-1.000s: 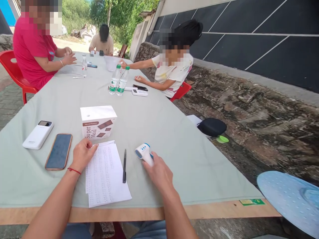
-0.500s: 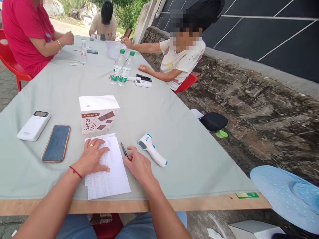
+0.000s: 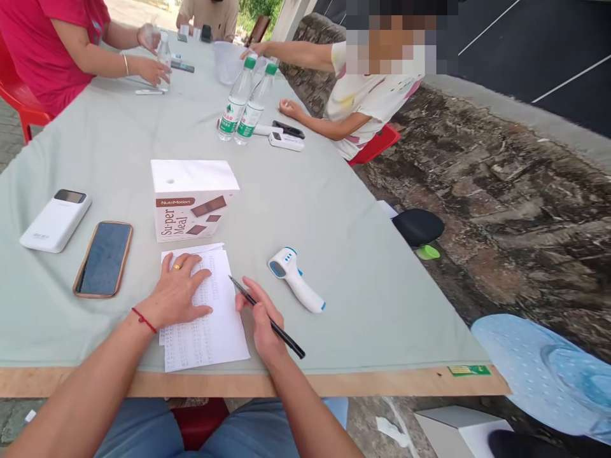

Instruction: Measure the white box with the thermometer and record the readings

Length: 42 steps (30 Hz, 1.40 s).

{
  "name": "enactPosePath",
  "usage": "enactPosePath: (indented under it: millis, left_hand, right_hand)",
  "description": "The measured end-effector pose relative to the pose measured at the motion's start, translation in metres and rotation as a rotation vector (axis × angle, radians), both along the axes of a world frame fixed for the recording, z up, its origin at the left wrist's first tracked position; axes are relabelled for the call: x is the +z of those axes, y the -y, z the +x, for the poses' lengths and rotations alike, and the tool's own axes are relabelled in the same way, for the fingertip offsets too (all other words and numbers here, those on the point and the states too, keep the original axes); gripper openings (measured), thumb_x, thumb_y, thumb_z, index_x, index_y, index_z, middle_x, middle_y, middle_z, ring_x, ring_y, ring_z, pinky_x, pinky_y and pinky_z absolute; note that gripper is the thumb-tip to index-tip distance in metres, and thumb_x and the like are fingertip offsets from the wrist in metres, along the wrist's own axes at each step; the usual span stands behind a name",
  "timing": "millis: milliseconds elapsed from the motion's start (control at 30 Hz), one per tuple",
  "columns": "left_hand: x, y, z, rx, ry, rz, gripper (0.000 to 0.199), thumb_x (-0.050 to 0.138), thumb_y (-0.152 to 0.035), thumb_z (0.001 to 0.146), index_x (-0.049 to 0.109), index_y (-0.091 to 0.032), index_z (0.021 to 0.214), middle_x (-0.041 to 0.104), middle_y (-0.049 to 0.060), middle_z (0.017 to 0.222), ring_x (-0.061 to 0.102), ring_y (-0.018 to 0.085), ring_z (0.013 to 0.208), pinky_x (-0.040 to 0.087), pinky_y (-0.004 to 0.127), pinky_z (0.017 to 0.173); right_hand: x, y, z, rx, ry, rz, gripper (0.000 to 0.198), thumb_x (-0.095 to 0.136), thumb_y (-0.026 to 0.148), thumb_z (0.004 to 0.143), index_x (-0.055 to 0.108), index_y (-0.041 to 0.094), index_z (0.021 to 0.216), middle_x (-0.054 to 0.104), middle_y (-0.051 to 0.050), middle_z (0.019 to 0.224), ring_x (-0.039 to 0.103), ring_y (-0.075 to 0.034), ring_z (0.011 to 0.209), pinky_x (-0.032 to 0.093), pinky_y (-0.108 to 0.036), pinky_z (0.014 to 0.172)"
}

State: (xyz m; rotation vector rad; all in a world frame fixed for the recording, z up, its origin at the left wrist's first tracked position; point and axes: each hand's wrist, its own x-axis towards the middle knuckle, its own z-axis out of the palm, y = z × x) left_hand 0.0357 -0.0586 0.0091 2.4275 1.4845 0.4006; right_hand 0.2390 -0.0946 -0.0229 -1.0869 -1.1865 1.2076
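Note:
My left hand (image 3: 184, 289) lies flat with spread fingers on white sheets of paper (image 3: 229, 331) filled with rows of small handwriting. A gold ring and a red string bracelet show on it. Right of the sheets, my right hand (image 3: 261, 318) grips a black pen (image 3: 281, 332), its tip pointing up and left at the paper's right edge. Just beyond the paper stands a white and brown "Su-per Meal" box (image 3: 195, 203). A white and blue infrared thermometer (image 3: 298, 280) rests to the right of my right hand. Left of my left hand lies a phone (image 3: 104, 259) in a brown case.
A white power bank (image 3: 56, 219) lies at the left of the cloth-covered table (image 3: 363, 305). Two water bottles (image 3: 242, 105) stand farther back, near another phone (image 3: 288, 130). Several people sit around the far part. A blue hat (image 3: 539, 369) is beyond the right corner.
My right hand has picked up the pen and turned it, so its black body now slants across the hand. The person in red now has hands around a small bottle. The view has shifted slightly.

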Motion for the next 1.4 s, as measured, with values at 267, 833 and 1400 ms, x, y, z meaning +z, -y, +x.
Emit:
enactPosePath:
  millis: [267,833,1400]
  left_hand:
    - [0.008,0.002,0.004,-0.011,-0.056,-0.04,0.057,0.072,-0.043,0.066,0.058,-0.02,0.117,0.045,0.018,0.134,0.039,0.039,0.124,0.015,0.064,0.105]
    - [0.016,0.001,0.009,-0.025,-0.124,-0.027,0.055,0.067,-0.042,0.07,0.057,-0.018,0.118,0.045,0.019,0.135,0.039,0.037,0.123,0.017,0.061,0.107]
    - [0.018,0.0,0.011,-0.031,-0.141,-0.039,0.055,0.066,-0.042,0.071,0.057,-0.017,0.119,0.045,0.02,0.135,0.04,0.037,0.122,0.016,0.062,0.106]
  right_hand:
    - [-0.003,0.001,0.001,0.096,0.007,-0.003,0.037,0.051,0.042,0.089,0.066,0.022,0.116,0.069,-0.005,0.087,0.062,-0.02,0.082,0.049,-0.037,0.077]
    - [0.012,0.001,-0.014,-0.126,0.406,-0.03,0.011,0.057,0.029,0.07,0.061,0.021,0.064,0.058,0.002,0.054,0.049,-0.011,0.049,0.043,-0.025,0.049]
    - [0.012,0.001,-0.013,-0.059,0.468,0.013,0.009,0.054,0.027,0.074,0.06,0.022,0.068,0.058,0.003,0.058,0.051,-0.012,0.052,0.044,-0.026,0.053]
